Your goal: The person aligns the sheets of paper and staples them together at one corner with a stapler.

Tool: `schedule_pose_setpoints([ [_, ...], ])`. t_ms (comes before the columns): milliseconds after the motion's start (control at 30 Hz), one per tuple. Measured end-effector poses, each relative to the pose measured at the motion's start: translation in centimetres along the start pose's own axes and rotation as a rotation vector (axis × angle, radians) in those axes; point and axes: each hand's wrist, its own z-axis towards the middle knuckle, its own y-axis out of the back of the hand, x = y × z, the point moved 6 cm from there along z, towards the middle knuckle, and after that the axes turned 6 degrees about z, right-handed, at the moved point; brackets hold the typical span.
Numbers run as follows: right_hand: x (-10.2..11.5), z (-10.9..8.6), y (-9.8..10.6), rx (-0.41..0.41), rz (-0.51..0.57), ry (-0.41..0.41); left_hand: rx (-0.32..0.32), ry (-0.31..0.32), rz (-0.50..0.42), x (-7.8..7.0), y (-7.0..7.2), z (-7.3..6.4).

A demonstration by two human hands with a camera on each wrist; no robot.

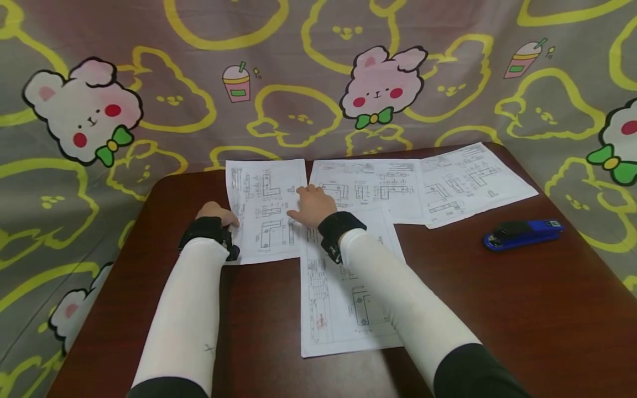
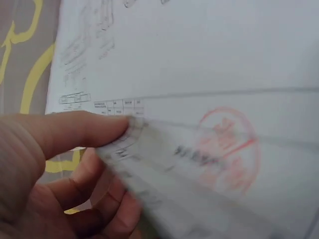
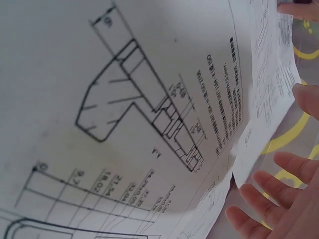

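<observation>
A white sheet of technical drawings [image 1: 271, 204] lies at the left of the papers. My left hand [image 1: 216, 214] pinches its left edge, the thumb [image 2: 94, 130] on top and the fingers beneath, near a red round stamp [image 2: 227, 149] in the left wrist view. My right hand [image 1: 316, 207] is over the right side of this sheet, where it meets the neighbouring drawings. Its fingers [image 3: 264, 204] are spread and loosely extended, gripping nothing. Under the right forearm lies another drawing sheet [image 1: 338, 337], partly hidden by the sleeve.
Two more drawing sheets, one at the back middle [image 1: 370, 204] and one at the back right [image 1: 478, 190], overlap at their edges. A blue and black stapler [image 1: 522, 235] lies at the right of the brown table [image 1: 497, 320]. A patterned curtain [image 1: 298, 72] hangs behind.
</observation>
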Motion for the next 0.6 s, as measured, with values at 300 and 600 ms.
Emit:
schedule_pose_setpoints([
  [300,-0.7,0.1,0.1,-0.009,0.022,0.003,-0.011,-0.041,-0.005,-1.0,0.5,-0.1],
  [600,0.0,0.3,-0.5,-0.033,0.101,-0.022,0.202,-0.079,-0.165,2.7,0.6,2.0],
])
